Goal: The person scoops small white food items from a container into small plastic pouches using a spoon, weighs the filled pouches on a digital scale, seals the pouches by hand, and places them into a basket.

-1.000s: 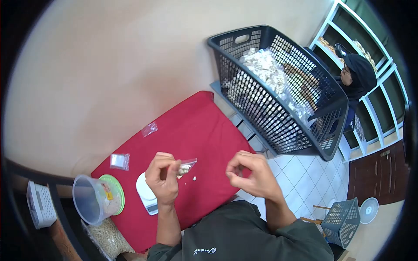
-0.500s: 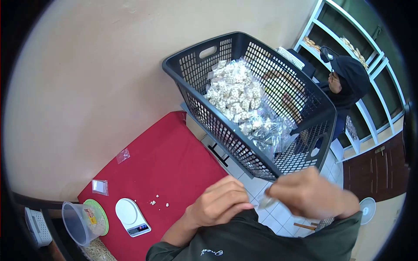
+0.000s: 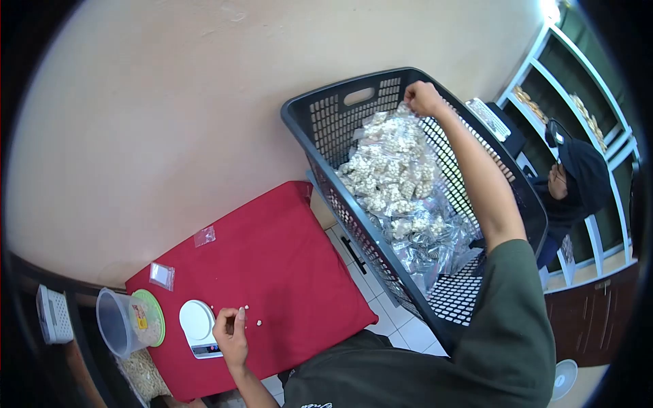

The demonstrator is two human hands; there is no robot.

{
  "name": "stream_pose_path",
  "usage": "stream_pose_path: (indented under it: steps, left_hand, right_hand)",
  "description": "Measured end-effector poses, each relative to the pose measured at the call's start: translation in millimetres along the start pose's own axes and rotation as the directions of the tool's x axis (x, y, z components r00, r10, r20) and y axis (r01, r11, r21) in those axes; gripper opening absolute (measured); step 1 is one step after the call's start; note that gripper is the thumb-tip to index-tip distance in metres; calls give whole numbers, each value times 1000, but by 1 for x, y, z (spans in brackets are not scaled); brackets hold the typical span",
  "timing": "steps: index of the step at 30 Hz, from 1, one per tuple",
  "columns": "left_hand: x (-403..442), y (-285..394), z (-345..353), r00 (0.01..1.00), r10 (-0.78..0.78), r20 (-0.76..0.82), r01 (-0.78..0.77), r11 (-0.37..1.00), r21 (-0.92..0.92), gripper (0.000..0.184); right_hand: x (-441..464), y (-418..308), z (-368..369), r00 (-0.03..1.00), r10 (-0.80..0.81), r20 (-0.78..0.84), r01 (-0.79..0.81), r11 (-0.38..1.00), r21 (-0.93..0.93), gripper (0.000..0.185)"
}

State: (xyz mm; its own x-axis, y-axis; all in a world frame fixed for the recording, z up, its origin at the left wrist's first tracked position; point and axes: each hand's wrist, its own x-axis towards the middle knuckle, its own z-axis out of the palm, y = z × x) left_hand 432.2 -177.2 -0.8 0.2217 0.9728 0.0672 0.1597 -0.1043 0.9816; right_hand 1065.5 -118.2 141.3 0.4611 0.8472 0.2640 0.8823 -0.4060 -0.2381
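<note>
My left hand (image 3: 231,334) is over the red tablecloth beside the white kitchen scale (image 3: 197,322), thumb and fingers pinched together. Whatever is between those fingertips is too small to make out; small white crumbs (image 3: 258,323) lie next to them. My right hand (image 3: 423,100) reaches to the far end of the black plastic basket (image 3: 330,183), fingers closed on a small clear plastic bag (image 3: 405,109). Below it, a heap of clear bags with white pieces (image 3: 388,163) fills part of the basket, alongside bags with darker contents (image 3: 432,255).
A clear tub with a green lid (image 3: 148,316) stands at the table's left edge. Two flat plastic packets (image 3: 162,275) lie near the wall. Behind the basket is another person in a dark cap (image 3: 585,177), in front of white shelves (image 3: 578,75).
My right hand has swung from beside my body up over the far end of the basket. My left hand has moved left and down to the crumbs by the scale. The view has shifted.
</note>
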Motion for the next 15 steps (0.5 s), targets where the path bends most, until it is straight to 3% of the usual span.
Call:
stream_pose_path:
  steps: [3,5,7,9,10,12,13,14,15]
  left_hand:
    - [-21,-12,-22,997,-77,-21,78,995,65,12]
    - [-31,-20,-30,993,-102,-63,106,993,57,12]
    - [-40,-19,-34,983,-174,-52,178,980,87,11]
    - [-43,-23,-34,982,-172,-78,179,980,89,11]
    - [-44,-25,-34,987,-145,-63,151,984,96,11]
    - [-49,-23,-36,988,-140,-67,146,985,94,11]
    - [-48,-20,-35,985,-152,-80,158,984,82,10]
    - [-47,-20,-37,991,-118,-68,124,988,94,12]
    - [-46,-19,-40,995,-84,-56,90,990,106,14]
  right_hand:
    - [11,11,39,978,137,157,-160,977,143,14]
    - [12,13,55,978,141,151,-154,985,79,15]
    - [8,6,58,948,252,197,-278,953,120,18]
    - [32,45,86,977,206,57,-198,974,-112,17]
    - [32,43,78,999,43,-11,-45,933,-357,17]
    - [41,33,54,996,-72,47,85,901,-424,17]
    - [33,9,36,998,-4,-56,-18,925,-380,18]
    - [50,23,33,983,-162,-84,120,921,-370,19]
    - [57,14,17,976,-210,-52,178,915,-361,18]
